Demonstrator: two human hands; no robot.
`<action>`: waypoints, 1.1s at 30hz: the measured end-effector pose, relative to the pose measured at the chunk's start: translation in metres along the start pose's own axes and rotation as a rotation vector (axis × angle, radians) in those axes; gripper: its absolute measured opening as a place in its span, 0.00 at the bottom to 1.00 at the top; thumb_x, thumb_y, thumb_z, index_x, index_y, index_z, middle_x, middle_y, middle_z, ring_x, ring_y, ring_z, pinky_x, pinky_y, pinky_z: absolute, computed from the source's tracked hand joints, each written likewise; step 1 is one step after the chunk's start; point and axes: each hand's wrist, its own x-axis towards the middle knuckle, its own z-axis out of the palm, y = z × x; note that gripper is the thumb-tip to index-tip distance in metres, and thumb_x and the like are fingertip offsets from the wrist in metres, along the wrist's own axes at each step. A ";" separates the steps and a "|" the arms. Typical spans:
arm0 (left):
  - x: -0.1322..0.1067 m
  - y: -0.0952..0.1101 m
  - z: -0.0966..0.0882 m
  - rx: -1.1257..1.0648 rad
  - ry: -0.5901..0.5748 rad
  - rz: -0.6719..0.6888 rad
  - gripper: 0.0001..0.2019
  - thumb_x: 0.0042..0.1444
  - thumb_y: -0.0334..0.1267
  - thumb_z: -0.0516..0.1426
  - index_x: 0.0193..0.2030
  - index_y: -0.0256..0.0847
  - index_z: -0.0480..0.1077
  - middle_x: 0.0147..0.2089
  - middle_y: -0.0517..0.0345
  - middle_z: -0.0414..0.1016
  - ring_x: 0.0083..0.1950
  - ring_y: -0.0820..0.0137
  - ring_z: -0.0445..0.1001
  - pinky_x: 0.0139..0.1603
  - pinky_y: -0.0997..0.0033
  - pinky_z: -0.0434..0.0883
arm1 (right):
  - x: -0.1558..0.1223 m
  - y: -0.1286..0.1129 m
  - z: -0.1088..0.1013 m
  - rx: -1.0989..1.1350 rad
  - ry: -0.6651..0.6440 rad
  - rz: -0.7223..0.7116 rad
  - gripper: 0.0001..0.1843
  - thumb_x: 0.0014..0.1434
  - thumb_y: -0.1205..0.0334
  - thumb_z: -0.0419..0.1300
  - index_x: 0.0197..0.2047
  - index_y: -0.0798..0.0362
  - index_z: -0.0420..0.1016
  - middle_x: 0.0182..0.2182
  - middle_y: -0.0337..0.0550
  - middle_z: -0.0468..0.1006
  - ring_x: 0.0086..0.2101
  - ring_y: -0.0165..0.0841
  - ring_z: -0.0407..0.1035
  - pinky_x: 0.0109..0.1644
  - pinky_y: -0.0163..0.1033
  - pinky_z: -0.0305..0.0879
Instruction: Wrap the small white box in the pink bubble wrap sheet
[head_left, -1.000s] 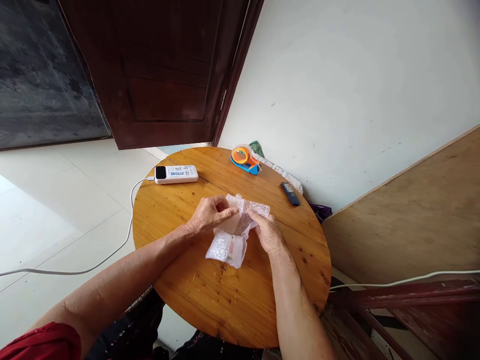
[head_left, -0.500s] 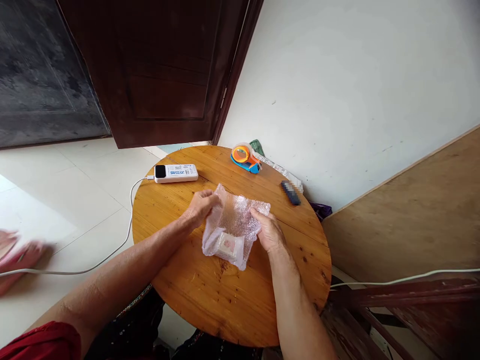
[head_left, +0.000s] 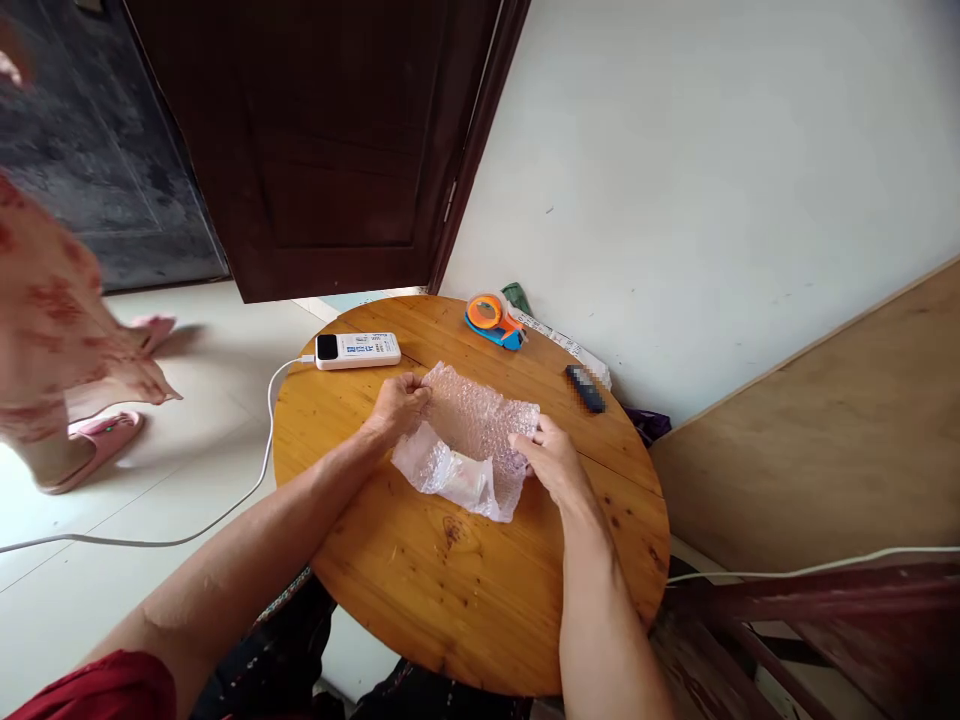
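Observation:
A sheet of clear bubble wrap [head_left: 480,405] lies spread on the round wooden table [head_left: 450,620]. Near its front edge a small pale block-like item [head_left: 465,478] is partly covered by a fold of the wrap, so its kind is hard to make out. My left hand [head_left: 399,405] pinches the upper left edge of the sheet between thumb and fingers. On the opposite side, my right hand [head_left: 553,455] grips the right edge, thumb on top and fingers partly hidden beneath.
A white power bank [head_left: 358,350] with a plugged-in cable [head_left: 271,400] sits at the back left. A blue and orange tape dispenser [head_left: 495,320] and a dark blurred object [head_left: 584,388] stand farther back. At left, a person in pink slippers [head_left: 105,440] is on the floor.
The bubble wrap has been opened flatter, and its front fold now covers more of the pale item. My right hand has shifted slightly right. The other person has stepped farther into view.

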 end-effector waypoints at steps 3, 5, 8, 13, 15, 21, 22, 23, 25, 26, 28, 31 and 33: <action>0.005 -0.002 -0.004 0.061 0.038 0.051 0.01 0.50 0.31 0.58 0.30 0.37 0.69 0.21 0.66 0.66 0.20 0.78 0.62 0.22 0.79 0.59 | 0.006 0.009 -0.004 -0.107 0.066 -0.041 0.25 0.46 0.53 0.61 0.48 0.53 0.70 0.18 0.31 0.72 0.19 0.31 0.65 0.24 0.35 0.60; 0.004 -0.002 -0.007 0.134 0.100 0.137 0.06 0.49 0.30 0.59 0.36 0.38 0.71 0.28 0.63 0.70 0.26 0.76 0.66 0.28 0.77 0.64 | 0.009 0.012 -0.003 -0.192 0.094 -0.061 0.24 0.48 0.54 0.60 0.49 0.53 0.71 0.16 0.30 0.71 0.19 0.33 0.67 0.27 0.36 0.62; -0.003 0.003 -0.009 0.383 0.207 0.406 0.12 0.50 0.31 0.59 0.43 0.39 0.72 0.40 0.56 0.75 0.39 0.70 0.72 0.42 0.70 0.71 | 0.010 0.011 0.001 -0.364 0.159 -0.094 0.21 0.51 0.56 0.59 0.49 0.51 0.72 0.17 0.33 0.74 0.23 0.35 0.71 0.31 0.37 0.62; -0.026 0.023 -0.012 0.655 -0.125 0.481 0.09 0.59 0.39 0.55 0.40 0.39 0.75 0.41 0.53 0.79 0.43 0.65 0.76 0.47 0.66 0.70 | 0.005 0.001 0.009 -0.572 0.231 -0.082 0.20 0.55 0.58 0.59 0.52 0.50 0.73 0.27 0.39 0.82 0.33 0.38 0.75 0.34 0.37 0.59; -0.036 0.035 -0.015 0.709 -0.390 0.450 0.15 0.62 0.46 0.53 0.40 0.39 0.76 0.39 0.54 0.80 0.40 0.66 0.76 0.43 0.68 0.71 | 0.004 -0.002 0.010 -0.595 0.230 -0.071 0.21 0.56 0.59 0.58 0.54 0.50 0.72 0.29 0.39 0.82 0.34 0.38 0.75 0.34 0.37 0.58; -0.071 0.053 -0.024 0.835 -0.739 0.612 0.18 0.65 0.49 0.52 0.43 0.39 0.77 0.46 0.50 0.79 0.47 0.64 0.76 0.50 0.65 0.71 | 0.005 -0.002 0.010 -0.588 0.204 -0.061 0.22 0.56 0.58 0.57 0.55 0.50 0.73 0.29 0.38 0.82 0.32 0.37 0.74 0.32 0.37 0.56; -0.081 0.053 -0.025 0.859 -0.717 0.638 0.15 0.65 0.47 0.53 0.43 0.40 0.77 0.47 0.50 0.79 0.48 0.64 0.76 0.51 0.64 0.71 | 0.005 -0.002 0.009 -0.580 0.203 -0.065 0.22 0.56 0.58 0.57 0.54 0.50 0.73 0.29 0.38 0.82 0.31 0.37 0.73 0.32 0.37 0.56; -0.092 0.051 -0.027 0.901 -0.662 0.676 0.13 0.65 0.45 0.54 0.42 0.40 0.77 0.47 0.50 0.78 0.49 0.63 0.75 0.52 0.62 0.70 | 0.005 -0.001 0.009 -0.572 0.205 -0.068 0.22 0.56 0.58 0.57 0.54 0.49 0.73 0.29 0.38 0.82 0.31 0.36 0.73 0.33 0.37 0.56; -0.117 0.046 -0.030 1.018 -0.590 0.705 0.10 0.63 0.41 0.56 0.41 0.40 0.77 0.47 0.49 0.78 0.50 0.60 0.75 0.53 0.57 0.69 | 0.006 0.000 0.009 -0.561 0.205 -0.077 0.21 0.56 0.58 0.57 0.53 0.49 0.74 0.29 0.38 0.82 0.31 0.36 0.73 0.33 0.36 0.56; -0.130 0.043 -0.032 1.076 -0.618 0.686 0.09 0.62 0.40 0.56 0.39 0.40 0.76 0.45 0.50 0.78 0.47 0.61 0.75 0.52 0.57 0.69 | 0.007 0.001 0.009 -0.554 0.201 -0.084 0.20 0.56 0.57 0.57 0.52 0.49 0.74 0.29 0.38 0.82 0.32 0.36 0.73 0.34 0.36 0.57; -0.153 0.036 -0.036 1.169 -0.780 0.646 0.05 0.58 0.38 0.59 0.36 0.41 0.76 0.39 0.53 0.78 0.44 0.61 0.76 0.49 0.57 0.70 | 0.007 0.002 0.009 -0.542 0.195 -0.103 0.20 0.56 0.57 0.58 0.52 0.48 0.74 0.29 0.38 0.82 0.32 0.36 0.74 0.35 0.37 0.58; -0.172 0.029 -0.042 1.195 -0.877 0.607 0.06 0.55 0.41 0.63 0.34 0.40 0.75 0.43 0.53 0.77 0.44 0.61 0.76 0.47 0.60 0.70 | 0.007 0.002 0.009 -0.546 0.193 -0.121 0.20 0.57 0.56 0.58 0.52 0.49 0.73 0.30 0.39 0.83 0.35 0.37 0.75 0.36 0.37 0.59; -0.171 0.028 -0.045 1.131 -0.888 0.584 0.03 0.56 0.37 0.61 0.34 0.41 0.75 0.42 0.55 0.78 0.44 0.63 0.76 0.46 0.63 0.70 | 0.006 0.000 0.009 -0.568 0.193 -0.112 0.20 0.57 0.56 0.59 0.53 0.49 0.73 0.31 0.39 0.83 0.35 0.38 0.75 0.36 0.37 0.58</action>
